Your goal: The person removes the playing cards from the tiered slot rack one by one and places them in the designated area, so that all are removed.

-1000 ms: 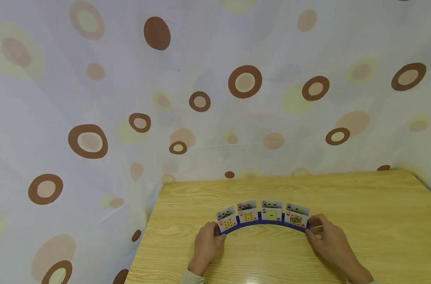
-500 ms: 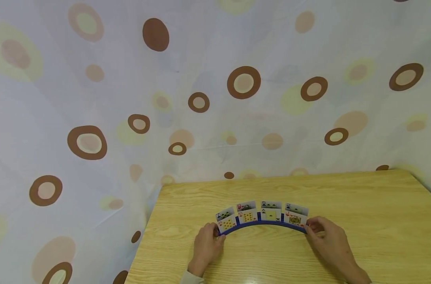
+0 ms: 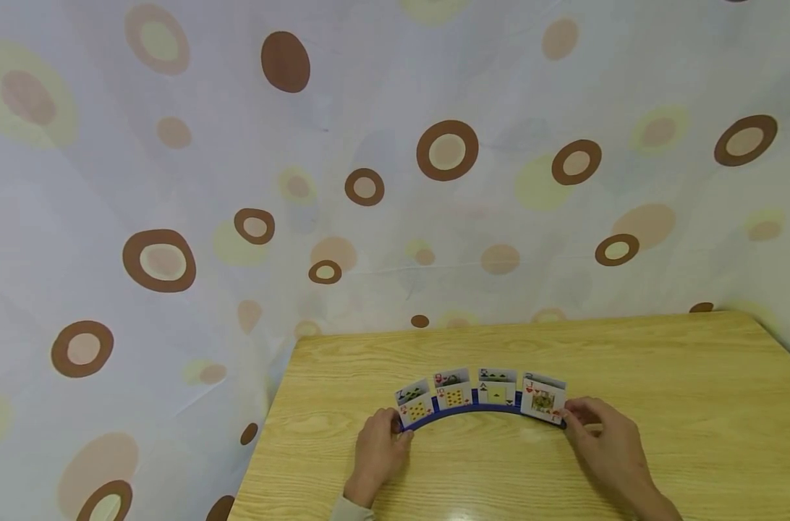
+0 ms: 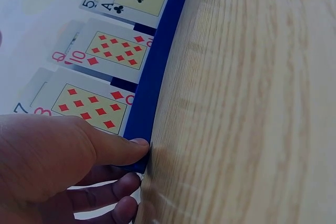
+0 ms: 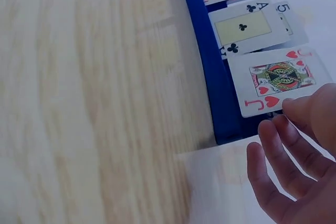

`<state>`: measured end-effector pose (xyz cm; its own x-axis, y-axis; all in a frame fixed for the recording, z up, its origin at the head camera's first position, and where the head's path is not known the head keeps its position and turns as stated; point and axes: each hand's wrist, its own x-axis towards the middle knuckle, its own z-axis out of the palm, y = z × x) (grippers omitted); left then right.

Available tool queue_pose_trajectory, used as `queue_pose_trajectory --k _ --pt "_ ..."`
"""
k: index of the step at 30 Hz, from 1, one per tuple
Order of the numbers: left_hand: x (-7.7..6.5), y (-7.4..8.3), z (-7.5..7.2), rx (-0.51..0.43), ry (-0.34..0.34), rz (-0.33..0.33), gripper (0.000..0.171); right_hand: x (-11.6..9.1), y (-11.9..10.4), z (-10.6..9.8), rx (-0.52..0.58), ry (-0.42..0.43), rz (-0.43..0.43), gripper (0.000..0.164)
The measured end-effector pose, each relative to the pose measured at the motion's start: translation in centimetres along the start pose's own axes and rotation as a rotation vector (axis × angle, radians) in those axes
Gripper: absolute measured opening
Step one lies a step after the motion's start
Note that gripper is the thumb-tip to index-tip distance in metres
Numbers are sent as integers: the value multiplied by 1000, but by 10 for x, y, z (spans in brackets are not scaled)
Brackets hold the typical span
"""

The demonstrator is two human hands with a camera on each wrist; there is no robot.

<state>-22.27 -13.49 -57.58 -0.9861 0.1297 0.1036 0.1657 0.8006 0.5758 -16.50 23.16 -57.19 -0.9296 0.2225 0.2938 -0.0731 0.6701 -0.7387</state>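
Note:
A curved blue card holder (image 3: 480, 408) stands on the table with playing cards upright in two rows. My left hand (image 3: 380, 450) grips its left end; in the left wrist view the thumb (image 4: 134, 149) lies on the blue front face beside a diamonds card (image 4: 92, 106). At the right end my right hand (image 3: 608, 445) pinches the jack of hearts (image 3: 543, 402) by its lower right edge. Seen in the right wrist view, the jack (image 5: 281, 80) shows its whole face, with its lower edge in front of the holder (image 5: 207, 64). My other right fingers (image 5: 262, 169) are loosely bent.
An ace of clubs (image 3: 496, 394) and a ten of diamonds (image 3: 455, 396) fill the middle front slots, with a five (image 3: 497, 374) and a queen (image 3: 451, 377) behind. The wooden table (image 3: 681, 383) meets a spotted cloth (image 3: 395, 217) at its far edge.
The jack of hearts has come up out of its front slot in my right hand, covering more of the two behind it. My left hand has stayed at the holder's left end.

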Motion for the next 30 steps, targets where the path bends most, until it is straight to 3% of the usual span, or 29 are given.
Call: queue_pose_trajectory --k 5,15,23,30 --pt "1 -3 1 4 -1 7 23 -4 -6 2 60 -48 40 13" --pt "0 -2 1 -15 -5 -1 23 -12 -18 20 167 -392 144 12" --pt "0 -1 0 -8 -1 9 22 -19 -21 32 203 -439 37 10" --pt "0 0 0 -8 -3 13 22 -22 -23 32 90 -521 -17 8"
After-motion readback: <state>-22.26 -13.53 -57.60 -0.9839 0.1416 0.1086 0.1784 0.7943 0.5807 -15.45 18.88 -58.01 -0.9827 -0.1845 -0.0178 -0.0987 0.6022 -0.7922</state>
